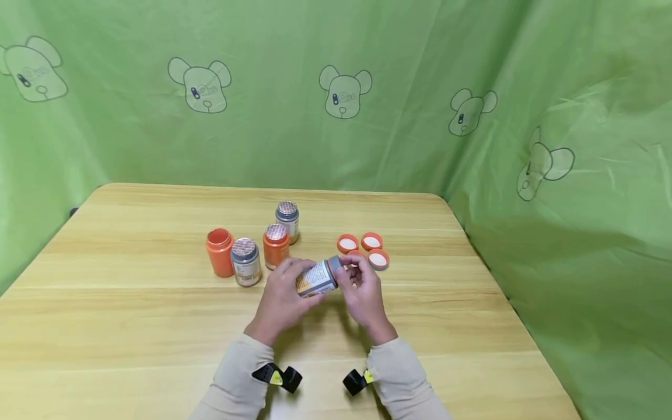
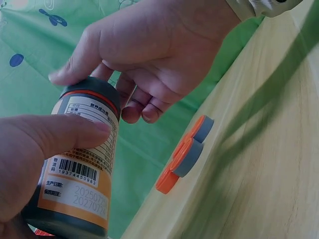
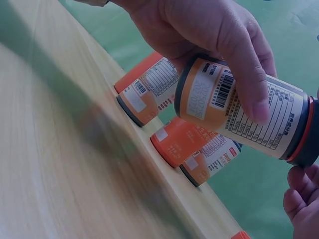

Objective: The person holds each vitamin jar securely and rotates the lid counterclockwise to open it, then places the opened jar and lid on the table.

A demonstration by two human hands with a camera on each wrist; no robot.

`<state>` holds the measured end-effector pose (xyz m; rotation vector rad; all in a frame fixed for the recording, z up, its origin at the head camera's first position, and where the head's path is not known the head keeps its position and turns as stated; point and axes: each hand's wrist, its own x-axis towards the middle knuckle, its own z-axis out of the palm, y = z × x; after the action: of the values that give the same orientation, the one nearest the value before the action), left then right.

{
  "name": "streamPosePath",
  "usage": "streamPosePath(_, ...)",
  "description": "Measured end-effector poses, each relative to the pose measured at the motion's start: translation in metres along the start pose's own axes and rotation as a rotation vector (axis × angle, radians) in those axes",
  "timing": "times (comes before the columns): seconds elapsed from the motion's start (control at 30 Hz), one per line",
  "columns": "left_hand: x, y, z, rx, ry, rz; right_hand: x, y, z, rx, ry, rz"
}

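Note:
My left hand [image 1: 286, 294] grips a dark grey supplement bottle [image 1: 315, 279] with a white and orange label, tilted above the table with its cap end toward the right. The left thumb lies across the printed label in the left wrist view. On the grey cap [image 1: 335, 265], the thumb and fingers of my right hand [image 1: 363, 291] pinch the rim. An orange ring shows between the cap and the bottle's body [image 3: 249, 107]. Part of the bottle's base is hidden behind the left hand in the head view.
Left of the hands stand an orange bottle [image 1: 220, 256] with an open mouth, a foil-topped grey bottle [image 1: 247, 267], a foil-topped orange bottle [image 1: 276, 249] and another grey bottle [image 1: 287, 220] behind. Several loose caps [image 1: 371, 240] lie liner up beyond the right hand. Green curtains [image 1: 273, 146] surround the wooden table [image 1: 131, 326].

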<state>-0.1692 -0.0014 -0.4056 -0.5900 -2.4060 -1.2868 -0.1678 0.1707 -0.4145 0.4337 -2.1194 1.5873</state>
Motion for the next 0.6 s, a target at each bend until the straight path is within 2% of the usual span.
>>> streamPosePath(0.27, -0.0005, -0.0012, -0.0013, 0.009, 0.002, -0.009, -0.0006, 0.0025, 0.0004, 0.081, -0.019, -0.002)
streamPosePath(0.6, -0.0008, -0.0027, -0.0017, 0.009, 0.017, 0.023, -0.0011, 0.0008, 0.0014, 0.014, -0.019, -0.013)
